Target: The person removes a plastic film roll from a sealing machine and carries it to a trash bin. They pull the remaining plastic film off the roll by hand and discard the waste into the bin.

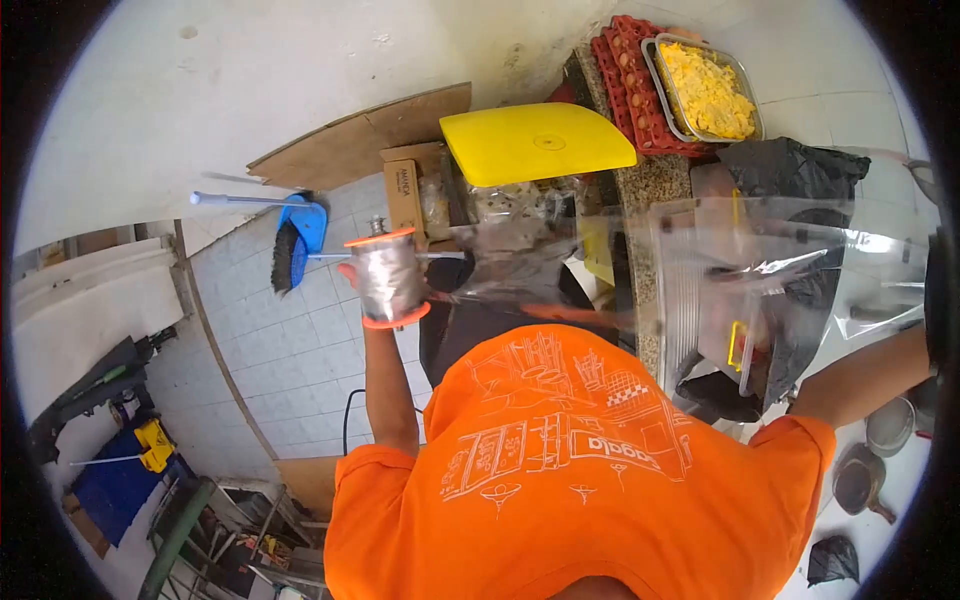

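Observation:
My left hand (348,273) is mostly hidden behind a roll of clear plastic film (390,277) with orange end pieces and a metal spindle, and is closed around it. A wide sheet of film (620,265) runs from the roll to the right, in front of my chest and across the counter. Wrinkles and reflections show in the sheet near the right side. My right forearm (870,370) reaches to the right edge, where the hand is out of sight past the dark rim.
Red egg trays (630,85) and a clear container (742,110) of yellow food stand on the granite counter (650,185). A yellow lid (540,143) lies nearby. A blue dustpan (308,222) and brush (285,258) are at left; pans (858,478) sit at lower right.

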`<state>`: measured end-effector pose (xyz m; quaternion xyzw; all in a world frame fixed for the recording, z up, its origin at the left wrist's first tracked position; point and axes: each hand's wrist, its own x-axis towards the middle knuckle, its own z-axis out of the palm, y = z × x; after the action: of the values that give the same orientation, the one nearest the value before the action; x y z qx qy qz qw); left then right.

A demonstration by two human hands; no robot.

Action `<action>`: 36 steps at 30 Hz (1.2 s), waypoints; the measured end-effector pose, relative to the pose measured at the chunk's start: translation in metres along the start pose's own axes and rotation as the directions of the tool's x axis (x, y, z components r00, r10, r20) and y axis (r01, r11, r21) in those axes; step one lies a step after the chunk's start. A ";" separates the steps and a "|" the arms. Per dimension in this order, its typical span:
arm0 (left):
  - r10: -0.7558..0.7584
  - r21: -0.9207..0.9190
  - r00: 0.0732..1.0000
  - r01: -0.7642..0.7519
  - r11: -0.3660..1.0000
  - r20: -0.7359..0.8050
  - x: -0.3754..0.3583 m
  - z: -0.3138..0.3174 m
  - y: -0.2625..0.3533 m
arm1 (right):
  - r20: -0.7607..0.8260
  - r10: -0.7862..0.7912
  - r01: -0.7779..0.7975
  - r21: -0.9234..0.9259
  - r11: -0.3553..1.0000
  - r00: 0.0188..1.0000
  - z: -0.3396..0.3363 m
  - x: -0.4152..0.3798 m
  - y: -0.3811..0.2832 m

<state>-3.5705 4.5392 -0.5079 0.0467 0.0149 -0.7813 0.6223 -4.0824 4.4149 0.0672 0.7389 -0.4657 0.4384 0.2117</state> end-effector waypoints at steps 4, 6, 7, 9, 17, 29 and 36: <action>0.170 0.377 0.964 -0.083 0.922 -0.205 -0.011 -0.011 0.011 | 0.264 0.729 -0.772 0.127 0.623 0.632 0.053 -0.063 -0.025; 0.228 0.466 0.929 -0.070 0.882 -0.291 -0.017 -0.016 0.009 | 0.881 0.393 -0.249 -0.332 0.910 0.262 0.075 -0.114 0.023; 0.230 0.496 0.922 -0.049 0.867 -0.311 -0.018 -0.020 0.006 | 0.917 0.229 0.177 -0.297 0.938 0.328 0.103 -0.132 -0.056; 0.200 0.536 0.930 -0.003 0.844 -0.309 -0.015 -0.020 -0.004 | 0.984 0.094 -0.726 0.046 0.686 0.151 0.163 -0.183 -0.112; 0.234 0.930 0.964 0.033 0.366 -0.126 0.002 0.065 -0.018 | 0.894 -0.436 -0.992 0.123 0.010 0.106 0.335 -0.362 -0.202; -0.120 0.079 0.990 0.126 0.989 -0.076 0.004 0.072 -0.044 | 0.988 0.004 -0.872 0.136 0.469 0.156 0.226 -0.192 -0.188; -0.058 0.218 0.997 0.046 0.975 0.045 0.005 0.030 -0.014 | 0.224 0.685 -0.719 0.159 0.676 0.693 0.022 -0.098 0.016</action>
<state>-3.5866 4.5348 -0.4789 0.0938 -0.0851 -0.7952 0.5929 -4.1040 4.4410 -0.0291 0.5521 -0.6732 0.4823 -0.0966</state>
